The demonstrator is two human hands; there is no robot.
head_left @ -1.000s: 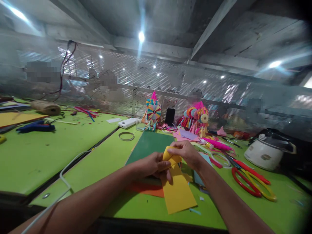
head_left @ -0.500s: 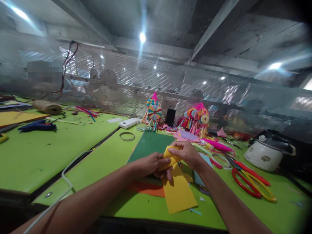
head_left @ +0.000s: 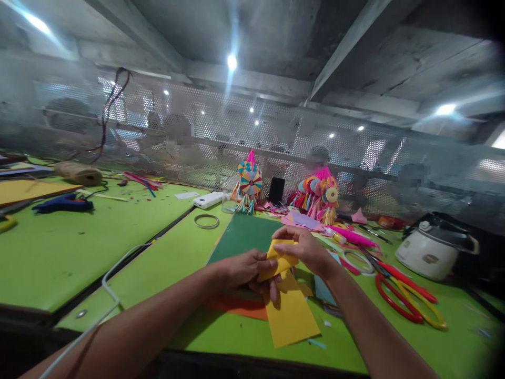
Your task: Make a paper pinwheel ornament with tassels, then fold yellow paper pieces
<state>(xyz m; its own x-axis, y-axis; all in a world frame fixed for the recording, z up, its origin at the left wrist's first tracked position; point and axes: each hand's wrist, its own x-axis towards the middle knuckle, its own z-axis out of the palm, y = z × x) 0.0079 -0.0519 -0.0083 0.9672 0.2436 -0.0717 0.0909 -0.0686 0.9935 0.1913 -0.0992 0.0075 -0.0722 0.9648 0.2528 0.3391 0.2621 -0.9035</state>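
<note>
Paper-strewn green table (head_left: 165, 263), scissors (head_left: 406, 300)

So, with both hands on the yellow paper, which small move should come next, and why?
Probably press the fold flat. The right hand has bent the far end of the yellow paper back toward the person, and the left hand pins it at the bend, but the flap is raised, not creased, above the green mat.

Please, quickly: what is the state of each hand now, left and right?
Left hand: closed, pinching the yellow paper strip at its fold.
Right hand: closed on the strip's folded far end.
</note>
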